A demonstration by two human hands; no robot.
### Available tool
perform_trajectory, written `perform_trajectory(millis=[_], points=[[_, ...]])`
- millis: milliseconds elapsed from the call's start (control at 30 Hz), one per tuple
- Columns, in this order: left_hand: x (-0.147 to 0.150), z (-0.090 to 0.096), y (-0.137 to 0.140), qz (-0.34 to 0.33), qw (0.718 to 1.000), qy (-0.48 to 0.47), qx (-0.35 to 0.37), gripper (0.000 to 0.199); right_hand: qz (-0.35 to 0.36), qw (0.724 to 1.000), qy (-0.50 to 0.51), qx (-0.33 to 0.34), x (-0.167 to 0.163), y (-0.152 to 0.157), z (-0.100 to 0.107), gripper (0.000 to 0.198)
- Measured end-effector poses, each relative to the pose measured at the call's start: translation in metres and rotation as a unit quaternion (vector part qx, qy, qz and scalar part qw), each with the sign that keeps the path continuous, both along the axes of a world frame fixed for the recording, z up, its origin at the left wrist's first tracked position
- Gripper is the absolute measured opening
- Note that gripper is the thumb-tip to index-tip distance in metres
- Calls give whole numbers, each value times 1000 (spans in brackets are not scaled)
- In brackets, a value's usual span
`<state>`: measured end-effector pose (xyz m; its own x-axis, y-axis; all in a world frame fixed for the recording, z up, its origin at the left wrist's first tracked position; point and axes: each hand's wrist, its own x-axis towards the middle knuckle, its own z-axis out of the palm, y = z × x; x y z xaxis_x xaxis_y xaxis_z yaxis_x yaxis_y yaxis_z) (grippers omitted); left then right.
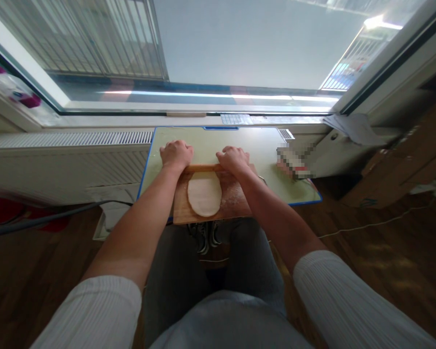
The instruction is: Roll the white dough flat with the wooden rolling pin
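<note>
Left to right across the bench (256, 140). Left hand (176, 154): set over the left end of a rolling pin (204, 168), fingers curled in, fist-like. Fingertips hidden; cannot tell whether they wrap the wood or whether the palm only bears on it.

Centre: flat sheet of dough (204, 196), on a wooden board (236, 186) at the near side of the bench. Key relation: dough lies on the wearer's side of both hands' fingers, with the pin along its far edge. Dough is oval, long axis running away from the body; pin's long axis runs left-right, so the two stand about square to each other. Neither hand clearly nearer; dough sits between the lines of the two forearms.

Right hand (234, 160): over the pin's right end, fingers likewise bent and partly closed; their underside is out of sight, grip cannot be confirmed. Pale dusting on the board right of the dough. Farther right, well apart, a pixelated item (294, 164), identity not readable.

Count: hands 2, pin 1, dough sheet 1, board 1, bench 1, pixelated item 1.
</note>
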<state>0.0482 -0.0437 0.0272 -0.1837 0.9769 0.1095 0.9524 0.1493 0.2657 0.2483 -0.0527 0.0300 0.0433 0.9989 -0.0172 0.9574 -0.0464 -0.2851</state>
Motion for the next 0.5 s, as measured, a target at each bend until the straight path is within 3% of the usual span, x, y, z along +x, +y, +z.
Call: perform_trajectory(millis=[500], points=[[-2,-3,-39,-66,997,27,-13,50,55,995,-75,27,2,-57,3,50]])
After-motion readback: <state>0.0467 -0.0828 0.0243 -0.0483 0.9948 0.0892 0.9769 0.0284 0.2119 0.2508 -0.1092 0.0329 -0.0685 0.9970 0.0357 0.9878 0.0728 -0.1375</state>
